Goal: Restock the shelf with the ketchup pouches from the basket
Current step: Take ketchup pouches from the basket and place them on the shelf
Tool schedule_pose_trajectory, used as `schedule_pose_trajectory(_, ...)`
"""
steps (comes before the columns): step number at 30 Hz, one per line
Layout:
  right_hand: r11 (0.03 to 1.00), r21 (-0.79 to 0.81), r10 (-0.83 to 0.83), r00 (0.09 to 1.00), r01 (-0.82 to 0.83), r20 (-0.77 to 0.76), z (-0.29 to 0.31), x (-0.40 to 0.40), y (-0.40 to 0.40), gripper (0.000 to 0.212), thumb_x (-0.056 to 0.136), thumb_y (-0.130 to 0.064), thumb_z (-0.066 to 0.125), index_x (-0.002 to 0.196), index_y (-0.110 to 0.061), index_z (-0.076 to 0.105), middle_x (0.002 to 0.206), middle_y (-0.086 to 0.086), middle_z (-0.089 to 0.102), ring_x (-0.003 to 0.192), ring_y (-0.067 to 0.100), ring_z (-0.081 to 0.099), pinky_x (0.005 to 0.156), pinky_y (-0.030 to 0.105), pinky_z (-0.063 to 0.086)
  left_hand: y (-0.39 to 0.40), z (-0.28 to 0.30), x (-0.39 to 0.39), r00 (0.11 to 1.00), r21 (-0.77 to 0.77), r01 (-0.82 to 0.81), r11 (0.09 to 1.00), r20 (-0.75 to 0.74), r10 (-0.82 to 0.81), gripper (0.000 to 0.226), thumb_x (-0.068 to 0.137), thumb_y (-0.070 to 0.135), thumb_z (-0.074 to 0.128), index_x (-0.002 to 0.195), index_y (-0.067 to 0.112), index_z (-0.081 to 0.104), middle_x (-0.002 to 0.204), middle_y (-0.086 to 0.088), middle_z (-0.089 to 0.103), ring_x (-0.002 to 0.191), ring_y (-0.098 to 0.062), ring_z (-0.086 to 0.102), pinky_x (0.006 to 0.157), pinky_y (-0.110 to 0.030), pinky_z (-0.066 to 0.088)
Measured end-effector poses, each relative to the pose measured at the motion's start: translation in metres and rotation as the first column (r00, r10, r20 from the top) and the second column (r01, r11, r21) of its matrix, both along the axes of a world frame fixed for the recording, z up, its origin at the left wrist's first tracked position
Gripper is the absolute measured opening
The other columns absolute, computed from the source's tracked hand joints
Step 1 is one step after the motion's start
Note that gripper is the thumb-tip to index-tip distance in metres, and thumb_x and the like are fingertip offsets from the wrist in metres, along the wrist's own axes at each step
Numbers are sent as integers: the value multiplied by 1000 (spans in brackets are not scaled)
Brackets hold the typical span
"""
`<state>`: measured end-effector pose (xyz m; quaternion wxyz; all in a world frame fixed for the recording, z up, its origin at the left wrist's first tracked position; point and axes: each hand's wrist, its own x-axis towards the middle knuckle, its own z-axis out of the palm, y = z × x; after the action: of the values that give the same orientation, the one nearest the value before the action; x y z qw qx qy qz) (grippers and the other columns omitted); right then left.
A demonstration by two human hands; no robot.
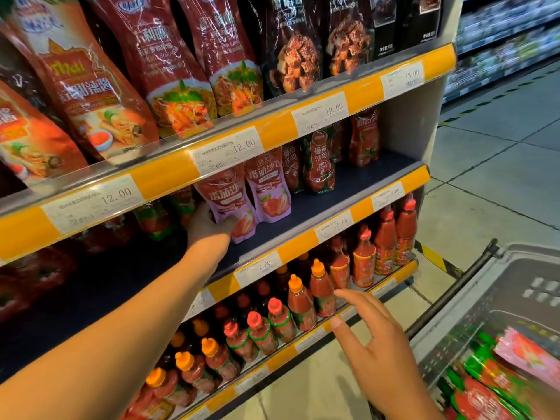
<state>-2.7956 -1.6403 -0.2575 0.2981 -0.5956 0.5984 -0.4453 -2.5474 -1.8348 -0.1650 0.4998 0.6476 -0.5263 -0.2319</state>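
My left hand (209, 225) grips a pink ketchup pouch (225, 204) by its left side, standing it on the dark middle shelf (306, 207). A second pink pouch (268, 186) stands just right of it. Further back on the same shelf stand red ketchup pouches with green tops (319, 160). My right hand (378, 347) hovers open, fingers spread, in front of the bottle shelf and holds nothing. At the lower right a grey basket (454, 325) holds several pouches, one pink (527, 353) and others red and green (485, 395).
The upper shelf carries large sauce pouches (178, 71) behind a yellow price strip (169, 174). Ketchup bottles (300, 301) with red and orange caps fill the lower shelf. The tiled aisle floor (491, 177) lies to the right.
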Motion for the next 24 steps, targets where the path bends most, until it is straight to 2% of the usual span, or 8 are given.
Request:
schedule_pose_trajectory(2, 997, -1, 72, 990, -73, -122, 3, 7, -1, 41, 98, -49, 59, 139, -51, 54, 143, -46, 36, 138, -15, 34, 109, 21, 36, -1, -3, 0, 1000, -4, -6, 1000, -10, 6, 40, 88, 12, 81, 125, 10, 67, 128, -7, 71, 118, -26, 67, 103, -48, 54)
schedule_pose_trajectory(4, 987, 16, 160, 961, -161, -225, 10, 18, -6, 54, 97, -49, 56, 150, -48, 45, 153, -46, 20, 146, -13, 22, 117, 23, 31, -2, -2, -1, 1000, 1, -5, 1000, -9, 5, 39, 89, 11, 80, 126, 10, 67, 130, -7, 70, 119, -22, 64, 102, -40, 51)
schedule_pose_trajectory(7, 975, 67, 224, 912, -213, -344, 32, 38, -28, 68, 103, -42, 57, 162, -45, 23, 167, -34, 1, 157, -2, 3, 129, 34, 22, -2, -4, -3, 1000, 21, 6, 1000, -4, -6, 40, 91, 14, 78, 129, 13, 66, 131, -5, 68, 119, -18, 62, 100, -35, 47)
schedule_pose_trajectory(9, 973, 59, 226, 870, -223, -437, 46, 55, -51, 77, 103, -37, 57, 165, -43, 12, 172, -23, -8, 160, 6, -6, 131, 40, 18, -2, -4, -2, 1000, 32, 4, 999, 2, -4, 42, 91, 17, 78, 131, 15, 65, 133, -4, 69, 122, -20, 62, 101, -34, 46)
schedule_pose_trajectory(13, 968, 35, 221, 775, -249, -592, 51, 80, -91, 97, 97, -19, 60, 167, -38, -5, 173, -11, -25, 161, 13, -20, 132, 42, 5, 0, -6, 1, 997, 45, 5, 999, 79, -8, 45, 92, 24, 76, 135, 19, 63, 137, -4, 67, 126, -25, 61, 94, -29, 42)
schedule_pose_trajectory(17, 970, 60, 210, 695, -235, -688, 38, 91, -105, 100, 93, -15, 61, 168, -33, -2, 176, -1, -15, 160, 18, -23, 132, 50, 6, 2, -3, 3, 994, 50, 17, 999, 111, -23, 41, 94, 23, 74, 133, 17, 64, 136, -4, 67, 127, -24, 61, 92, -26, 39)
schedule_pose_trajectory(24, 984, -46, 96, 723, -174, -684, 19, 99, -110, 90, 86, -16, 63, 164, -29, 19, 175, 2, 13, 164, 22, -5, 129, 50, 22, 2, -1, 5, 988, 23, 31, 999, 153, -34, 35, 94, 22, 73, 129, 18, 67, 132, -2, 68, 122, -19, 61, 88, -20, 36)
